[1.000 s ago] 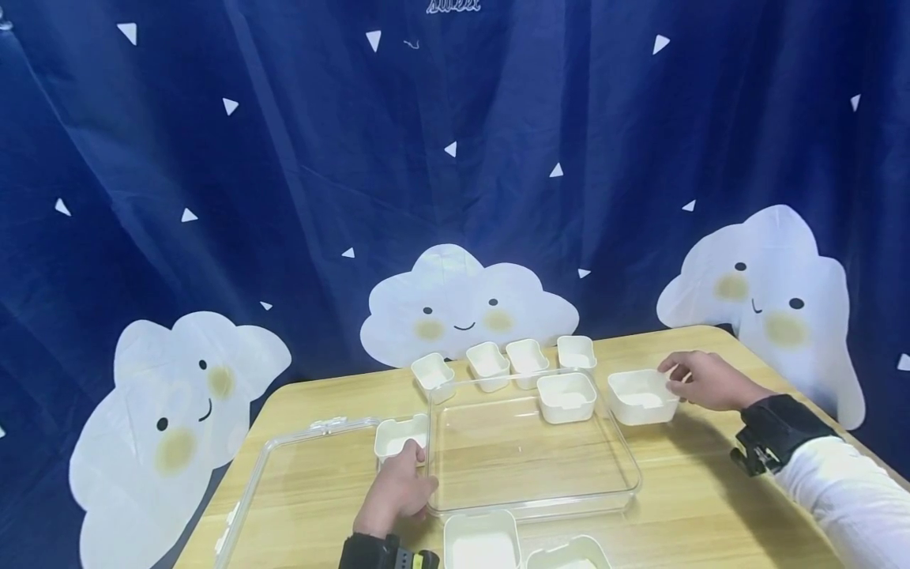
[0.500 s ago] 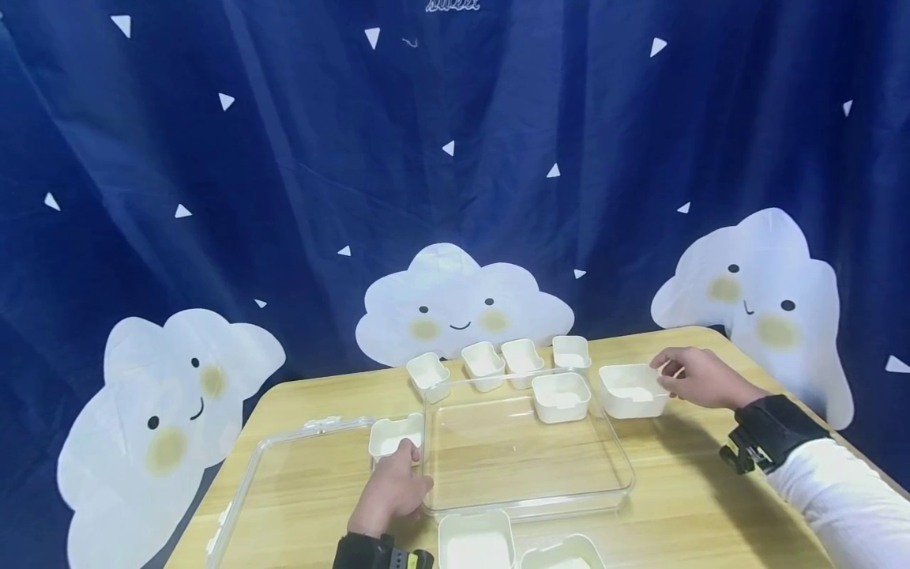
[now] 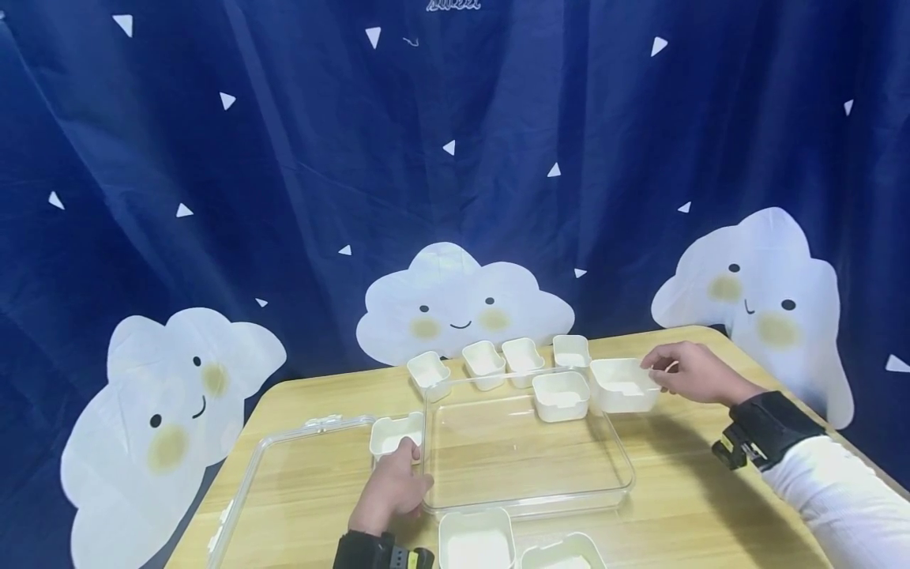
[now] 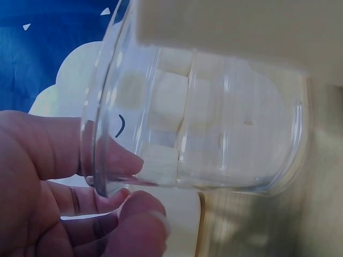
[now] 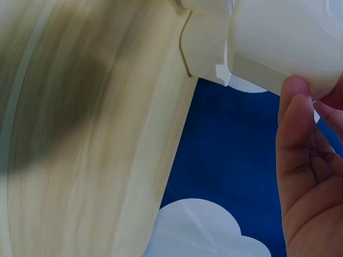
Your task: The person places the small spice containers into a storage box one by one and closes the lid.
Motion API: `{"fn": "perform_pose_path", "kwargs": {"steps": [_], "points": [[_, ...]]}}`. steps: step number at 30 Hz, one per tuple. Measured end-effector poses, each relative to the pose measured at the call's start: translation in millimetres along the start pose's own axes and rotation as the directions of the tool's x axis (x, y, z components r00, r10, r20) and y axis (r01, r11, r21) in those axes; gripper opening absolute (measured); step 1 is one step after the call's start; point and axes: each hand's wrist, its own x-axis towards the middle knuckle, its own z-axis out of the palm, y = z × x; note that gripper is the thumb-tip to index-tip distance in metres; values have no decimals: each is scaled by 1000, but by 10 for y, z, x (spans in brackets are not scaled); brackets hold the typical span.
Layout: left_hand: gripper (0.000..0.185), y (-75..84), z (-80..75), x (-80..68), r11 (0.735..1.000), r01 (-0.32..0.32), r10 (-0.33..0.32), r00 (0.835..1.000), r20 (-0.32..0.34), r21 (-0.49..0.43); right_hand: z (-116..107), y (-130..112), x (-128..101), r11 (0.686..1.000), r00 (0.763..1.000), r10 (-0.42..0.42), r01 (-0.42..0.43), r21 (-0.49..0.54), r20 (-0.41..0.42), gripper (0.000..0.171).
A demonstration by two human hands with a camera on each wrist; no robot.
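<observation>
A clear plastic box (image 3: pixel 526 503) stands on the table. My left hand (image 3: pixel 393 488) pinches its left wall; in the left wrist view the thumb (image 4: pixel 124 155) shows through the clear wall. One small cream bin (image 3: pixel 562 407) sits in the box's far right corner. With thumb and fingertips, my right hand (image 3: pixel 693 373) pinches the right side of another cream bin (image 3: pixel 622 397), held above the table by the box's right wall. The right wrist view shows this held bin (image 5: pixel 284 45) tilted across its top right corner, with the fingertips on its edge.
Several cream bins (image 3: pixel 483 362) line the table's (image 3: pixel 697 490) far side. Another bin (image 3: pixel 389 433) stands left of the box, and two more, including one bin (image 3: pixel 478 545), are at the near edge. A clear lid (image 3: pixel 245 478) lies at left. A blue curtain (image 3: pixel 455 197) hangs behind.
My right hand has carried the cream bin leftward and slightly up, closer to the box's right wall. The left hand stays on the box. The head view has shifted a little.
</observation>
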Motion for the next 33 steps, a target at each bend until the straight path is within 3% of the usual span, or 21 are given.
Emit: {"fn": "perform_pose_path", "kwargs": {"steps": [33], "points": [[36,-6,4,3,1000,2,-2,1000,-7,4,165,-234,110,999,1000,-13,13,32,-3,4]]}}
